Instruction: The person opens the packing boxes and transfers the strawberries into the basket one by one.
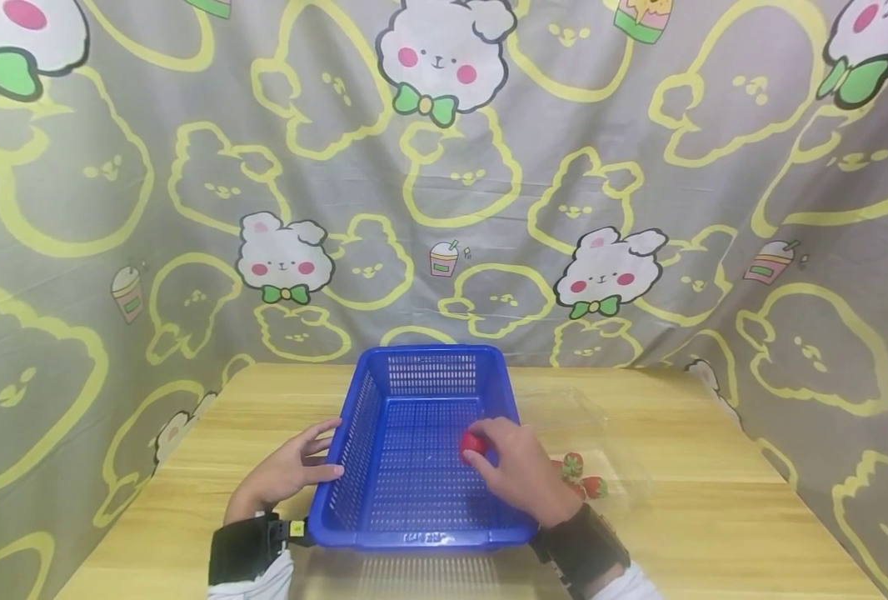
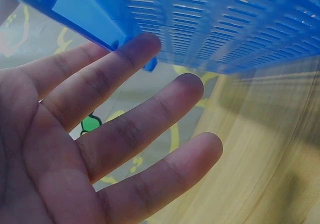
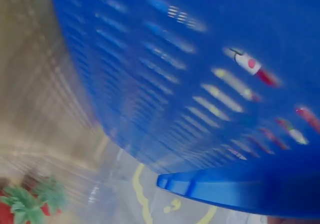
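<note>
A blue slotted plastic basket (image 1: 421,537) stands on the wooden table. Over its right side reaches my right hand (image 1: 525,473), pinching a red strawberry (image 1: 473,447) between thumb and fingers above the basket floor. Red shows through the slots of the basket wall (image 3: 135,108) in the right wrist view. My left hand (image 1: 288,468) is at the basket's left side, its fingers extended and spread, with fingertips right at the wall. From the left wrist view, the palm and fingers (image 2: 140,134) lie relaxed below the basket's rim.
Several more strawberries (image 1: 594,487) with green leaves lie right of the basket, partly behind my right wrist, in a clear plastic container (image 1: 627,475). A patterned grey curtain (image 1: 481,192) hangs round the back and sides of the table (image 1: 729,517).
</note>
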The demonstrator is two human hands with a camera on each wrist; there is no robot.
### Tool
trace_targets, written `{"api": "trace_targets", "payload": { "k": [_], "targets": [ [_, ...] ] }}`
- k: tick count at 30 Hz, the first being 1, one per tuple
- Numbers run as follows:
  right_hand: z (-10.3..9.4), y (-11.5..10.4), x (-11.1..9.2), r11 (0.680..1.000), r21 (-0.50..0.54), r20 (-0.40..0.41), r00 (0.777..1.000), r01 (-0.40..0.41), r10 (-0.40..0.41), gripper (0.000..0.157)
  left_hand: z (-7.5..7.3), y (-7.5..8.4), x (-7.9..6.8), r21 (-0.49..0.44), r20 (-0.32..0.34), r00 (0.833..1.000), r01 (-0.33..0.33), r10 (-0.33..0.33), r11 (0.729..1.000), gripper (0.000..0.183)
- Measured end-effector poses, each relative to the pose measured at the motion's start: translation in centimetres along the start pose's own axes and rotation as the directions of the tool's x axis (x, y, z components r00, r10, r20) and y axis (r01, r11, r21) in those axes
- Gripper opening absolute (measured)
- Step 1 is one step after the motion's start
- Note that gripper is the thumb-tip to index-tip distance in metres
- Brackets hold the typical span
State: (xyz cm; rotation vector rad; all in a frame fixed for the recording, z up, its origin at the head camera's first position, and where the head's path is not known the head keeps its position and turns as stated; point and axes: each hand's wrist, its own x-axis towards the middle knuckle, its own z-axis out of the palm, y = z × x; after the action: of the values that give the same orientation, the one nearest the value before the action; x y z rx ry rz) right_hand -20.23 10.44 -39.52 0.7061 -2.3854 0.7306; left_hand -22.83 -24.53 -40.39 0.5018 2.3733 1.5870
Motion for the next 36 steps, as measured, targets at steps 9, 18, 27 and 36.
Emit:
{"api": "trace_targets", "payload": {
  "k": [9,18,27,36],
  "targets": [
    [0.67,0.38,-0.29,1.000,-0.016,0.138,0.990,0.021,-0.018,0.024,-0.08,0.01,0.09,0.003,0.004,1.000,-0.006,0.006,1.000,0.081],
    [0.53,0.28,-0.33,0.996,-0.075,0.213,0.977,0.043,-0.026,0.021,-0.02,-0.10,0.22,0.005,-0.011,1.000,0.005,-0.005,1.000,0.080],
    [0.53,0.21,-0.34,0.995,-0.076,0.225,0.973,0.060,-0.041,0.021,0.00,-0.12,0.19,0.007,-0.017,1.000,0.013,-0.013,1.000,0.081],
    [0.49,0.20,-0.35,0.994,-0.084,0.227,0.973,0.066,-0.045,0.021,0.07,0.12,0.05,-0.004,-0.010,1.000,0.012,-0.012,1.000,0.081]
  ]
}}
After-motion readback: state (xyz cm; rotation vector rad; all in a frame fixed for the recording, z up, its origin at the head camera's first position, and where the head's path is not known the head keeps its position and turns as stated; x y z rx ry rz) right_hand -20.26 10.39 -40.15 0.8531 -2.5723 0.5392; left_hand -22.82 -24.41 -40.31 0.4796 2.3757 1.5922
